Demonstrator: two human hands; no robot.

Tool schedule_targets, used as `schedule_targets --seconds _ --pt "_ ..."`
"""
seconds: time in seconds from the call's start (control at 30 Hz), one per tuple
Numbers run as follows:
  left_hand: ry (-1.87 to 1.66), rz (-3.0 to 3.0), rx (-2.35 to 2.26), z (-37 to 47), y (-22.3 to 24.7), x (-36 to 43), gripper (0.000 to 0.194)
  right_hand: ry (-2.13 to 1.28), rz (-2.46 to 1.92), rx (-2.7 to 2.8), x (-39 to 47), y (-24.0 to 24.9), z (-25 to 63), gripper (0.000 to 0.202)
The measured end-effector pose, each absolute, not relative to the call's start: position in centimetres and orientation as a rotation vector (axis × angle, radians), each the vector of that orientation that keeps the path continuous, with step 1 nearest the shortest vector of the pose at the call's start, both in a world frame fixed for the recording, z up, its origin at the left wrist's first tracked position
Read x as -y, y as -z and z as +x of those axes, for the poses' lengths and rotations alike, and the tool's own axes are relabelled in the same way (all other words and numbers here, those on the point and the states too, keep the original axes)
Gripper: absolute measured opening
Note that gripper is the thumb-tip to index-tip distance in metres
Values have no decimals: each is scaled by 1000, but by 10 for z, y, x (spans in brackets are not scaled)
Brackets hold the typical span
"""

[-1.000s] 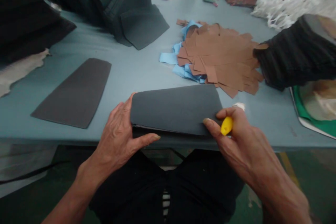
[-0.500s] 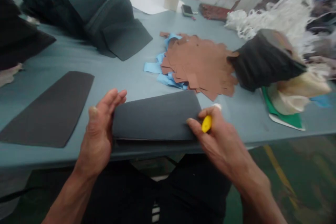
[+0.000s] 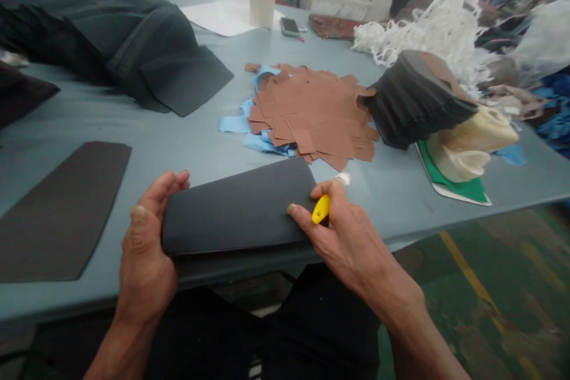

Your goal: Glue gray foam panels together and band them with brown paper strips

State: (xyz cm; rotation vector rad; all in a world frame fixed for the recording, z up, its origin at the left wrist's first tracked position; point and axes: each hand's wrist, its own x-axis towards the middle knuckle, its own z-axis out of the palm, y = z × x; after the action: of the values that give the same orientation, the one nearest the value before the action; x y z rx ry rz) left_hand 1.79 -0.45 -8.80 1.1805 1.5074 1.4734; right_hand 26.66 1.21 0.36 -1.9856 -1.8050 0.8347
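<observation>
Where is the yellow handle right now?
In the head view, the yellow handle sits just right of centre, in the grip of the right hand, beside the right end of the dark grey panel.

Left hand unclenched, palm facing inward; right hand curled, gripping

Dull, diffuse light, blur toward edges

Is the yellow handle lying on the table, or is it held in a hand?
Held in the right hand: the yellow handle shows between its thumb and index finger.
</observation>
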Motion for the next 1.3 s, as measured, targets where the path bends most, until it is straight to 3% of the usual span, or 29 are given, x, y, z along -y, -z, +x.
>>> schedule_targets --seconds 0.5,0.73,1.3 --pt "-1485 1000 -1341 27 65 6 90 -649 -2141 1693 -13 4 268 54" --pt "-1452 1036 -1339 23 66 6 99 -612 -2162 1704 -12 6 273 52" --pt "-1463 1011 -1347 34 65 3 91 -555 -2255 1745 -10 3 270 58"
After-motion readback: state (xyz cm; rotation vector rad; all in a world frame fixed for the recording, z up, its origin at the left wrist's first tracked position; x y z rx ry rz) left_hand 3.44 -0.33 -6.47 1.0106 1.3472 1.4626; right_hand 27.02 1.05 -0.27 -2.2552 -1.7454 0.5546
